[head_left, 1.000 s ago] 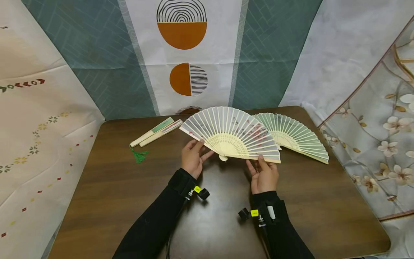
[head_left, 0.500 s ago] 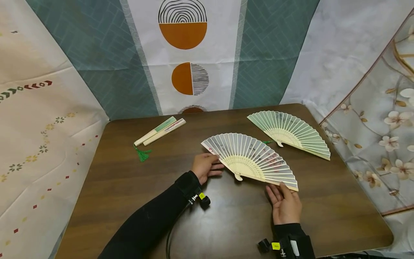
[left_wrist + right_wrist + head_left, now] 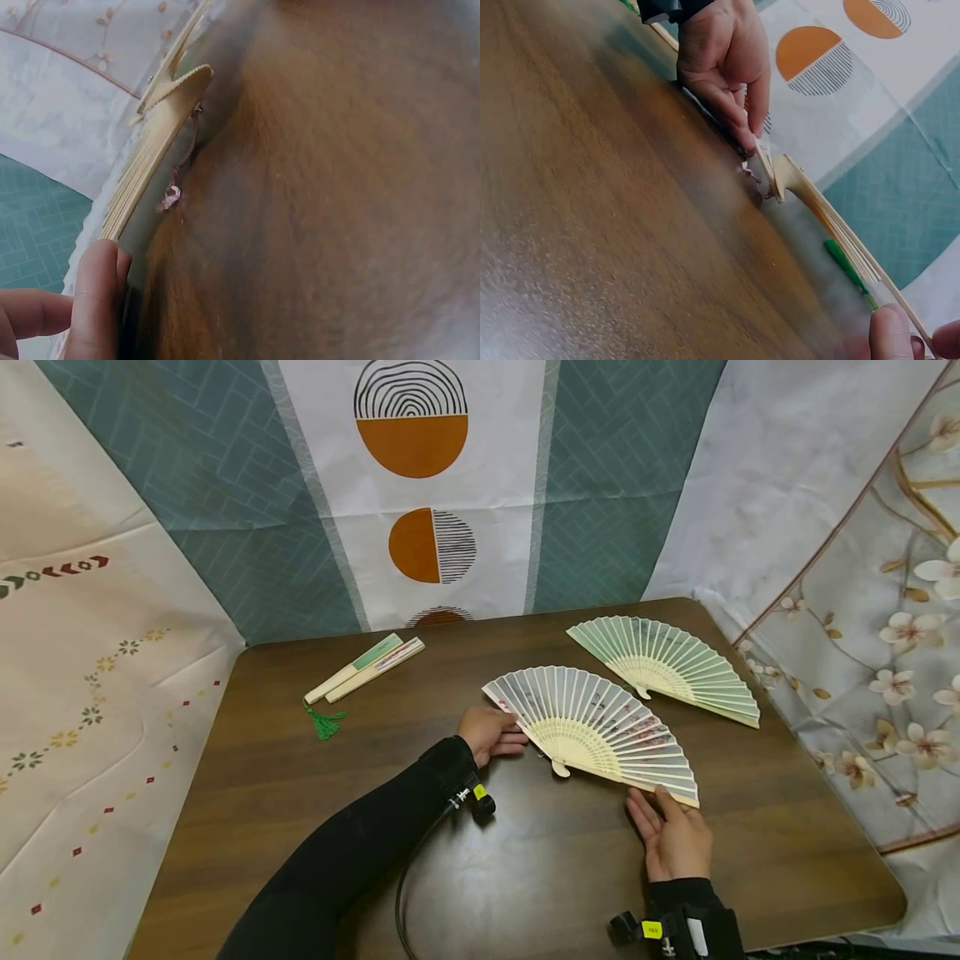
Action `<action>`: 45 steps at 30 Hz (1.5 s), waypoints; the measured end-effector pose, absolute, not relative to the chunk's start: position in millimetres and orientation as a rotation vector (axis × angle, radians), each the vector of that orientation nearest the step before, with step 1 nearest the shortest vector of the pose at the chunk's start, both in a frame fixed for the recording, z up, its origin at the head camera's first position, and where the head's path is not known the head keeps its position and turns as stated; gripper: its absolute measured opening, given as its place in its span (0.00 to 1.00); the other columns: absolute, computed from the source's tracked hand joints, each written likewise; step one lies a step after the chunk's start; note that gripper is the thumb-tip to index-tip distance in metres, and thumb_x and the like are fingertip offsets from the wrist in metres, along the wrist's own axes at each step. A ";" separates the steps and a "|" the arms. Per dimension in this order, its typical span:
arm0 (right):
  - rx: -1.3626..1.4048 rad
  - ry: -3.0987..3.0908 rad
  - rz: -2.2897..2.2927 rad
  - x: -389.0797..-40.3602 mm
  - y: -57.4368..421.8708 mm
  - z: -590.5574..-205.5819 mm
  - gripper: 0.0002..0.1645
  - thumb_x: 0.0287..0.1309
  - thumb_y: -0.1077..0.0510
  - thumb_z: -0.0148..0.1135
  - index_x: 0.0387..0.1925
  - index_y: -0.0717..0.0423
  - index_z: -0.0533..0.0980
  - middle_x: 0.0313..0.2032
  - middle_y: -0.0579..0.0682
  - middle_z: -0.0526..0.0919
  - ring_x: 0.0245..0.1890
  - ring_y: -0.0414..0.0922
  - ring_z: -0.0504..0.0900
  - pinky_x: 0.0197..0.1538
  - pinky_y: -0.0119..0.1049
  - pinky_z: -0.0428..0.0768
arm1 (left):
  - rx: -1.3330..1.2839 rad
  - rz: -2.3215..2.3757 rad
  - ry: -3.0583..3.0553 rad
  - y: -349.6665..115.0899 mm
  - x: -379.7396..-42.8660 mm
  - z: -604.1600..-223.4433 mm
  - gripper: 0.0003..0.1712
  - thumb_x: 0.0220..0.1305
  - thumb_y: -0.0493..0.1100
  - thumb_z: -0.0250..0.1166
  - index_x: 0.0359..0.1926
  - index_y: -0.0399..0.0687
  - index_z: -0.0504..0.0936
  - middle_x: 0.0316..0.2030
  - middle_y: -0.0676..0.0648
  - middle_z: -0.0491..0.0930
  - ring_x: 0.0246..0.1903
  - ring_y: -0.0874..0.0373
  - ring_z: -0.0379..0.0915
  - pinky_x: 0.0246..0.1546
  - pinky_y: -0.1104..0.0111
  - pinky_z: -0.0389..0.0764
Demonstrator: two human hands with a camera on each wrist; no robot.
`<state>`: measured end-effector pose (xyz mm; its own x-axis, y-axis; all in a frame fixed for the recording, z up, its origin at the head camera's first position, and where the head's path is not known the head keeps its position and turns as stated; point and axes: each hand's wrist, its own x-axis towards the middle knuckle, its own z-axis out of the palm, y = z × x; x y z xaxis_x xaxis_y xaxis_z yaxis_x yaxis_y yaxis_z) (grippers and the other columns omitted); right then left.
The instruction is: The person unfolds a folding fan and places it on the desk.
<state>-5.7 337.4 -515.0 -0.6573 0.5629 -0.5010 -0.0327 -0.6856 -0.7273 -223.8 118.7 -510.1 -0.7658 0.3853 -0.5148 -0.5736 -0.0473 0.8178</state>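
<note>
A white folding fan (image 3: 592,727) with a floral print is spread wide, low over the table. At its left edge my left hand (image 3: 491,735) pinches the outer stick, and the right hand (image 3: 675,839) pinches the opposite end. The left wrist view shows the fan's pale sticks (image 3: 150,165) edge-on, with a small pinkish cord (image 3: 172,196) hanging by the pivot. My left hand (image 3: 727,52) also appears in the right wrist view, beyond the pivot; right fingertips (image 3: 891,337) grip the near end there. Whether the fan touches the table is unclear.
Behind and to the right lies an open green fan (image 3: 667,664). Two folded fans, one green (image 3: 356,667) and one whitish (image 3: 378,670), lie side by side at the back left with a green tassel (image 3: 325,724). Cloth hangings border the brown table (image 3: 315,827).
Both hands have carried the white fan right, nearer to the front and lower, away from the green fan that it partly covered. Over the last half second it has moved only slightly.
</note>
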 end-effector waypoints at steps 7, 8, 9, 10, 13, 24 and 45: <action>-1.094 -0.929 2.411 -4.1 344.1 -513.1 0.07 0.88 0.56 0.60 0.59 0.50 0.77 0.39 0.46 0.92 0.42 0.42 0.98 0.48 0.36 0.97 | -0.192 1.860 1.583 123.8 -228.9 -506.7 0.09 0.84 0.30 0.62 0.57 0.28 0.79 0.32 0.44 0.85 0.27 0.57 0.87 0.28 0.69 0.94; -1.091 -0.923 2.424 -3.8 345.1 -512.9 0.06 0.88 0.56 0.60 0.58 0.50 0.78 0.38 0.46 0.92 0.42 0.42 0.98 0.48 0.36 0.97 | -0.188 1.860 1.590 123.6 -228.5 -505.9 0.09 0.84 0.30 0.62 0.57 0.27 0.79 0.31 0.45 0.85 0.27 0.57 0.87 0.28 0.68 0.94; -1.092 -0.904 2.440 -3.5 346.1 -512.6 0.06 0.88 0.56 0.60 0.58 0.49 0.79 0.38 0.47 0.93 0.42 0.42 0.98 0.48 0.37 0.97 | -0.186 1.861 1.597 123.1 -227.9 -504.6 0.10 0.83 0.30 0.63 0.58 0.27 0.80 0.31 0.45 0.85 0.27 0.57 0.87 0.29 0.68 0.94; -1.088 -0.900 2.459 -3.1 347.0 -512.1 0.06 0.88 0.56 0.59 0.58 0.49 0.79 0.39 0.46 0.93 0.43 0.42 0.98 0.48 0.37 0.97 | -0.180 1.862 1.603 122.4 -227.0 -502.7 0.09 0.83 0.30 0.63 0.57 0.27 0.80 0.31 0.45 0.85 0.27 0.57 0.87 0.29 0.68 0.95; -1.095 -0.872 2.513 -1.7 348.0 -511.7 0.10 0.89 0.54 0.58 0.63 0.47 0.75 0.39 0.46 0.93 0.44 0.41 0.97 0.50 0.38 0.98 | -0.167 1.869 1.625 120.8 -226.4 -505.2 0.12 0.82 0.31 0.64 0.59 0.26 0.81 0.31 0.45 0.86 0.27 0.57 0.88 0.30 0.67 0.95; -1.204 -1.012 2.490 3.8 343.7 -512.6 0.40 0.92 0.46 0.49 0.94 0.41 0.49 0.41 0.34 0.91 0.50 0.33 0.94 0.65 0.39 0.91 | -0.187 1.946 1.653 111.6 -224.0 -518.7 0.18 0.78 0.32 0.64 0.62 0.24 0.82 0.40 0.38 0.91 0.34 0.53 0.93 0.37 0.61 0.98; -1.223 -0.949 2.472 12.6 343.7 -512.0 0.17 0.92 0.48 0.50 0.72 0.41 0.65 0.50 0.37 0.88 0.67 0.38 0.87 0.81 0.42 0.77 | -0.125 1.923 1.714 99.3 -217.7 -513.4 0.21 0.77 0.32 0.63 0.64 0.22 0.82 0.60 0.24 0.89 0.53 0.40 0.95 0.48 0.56 0.99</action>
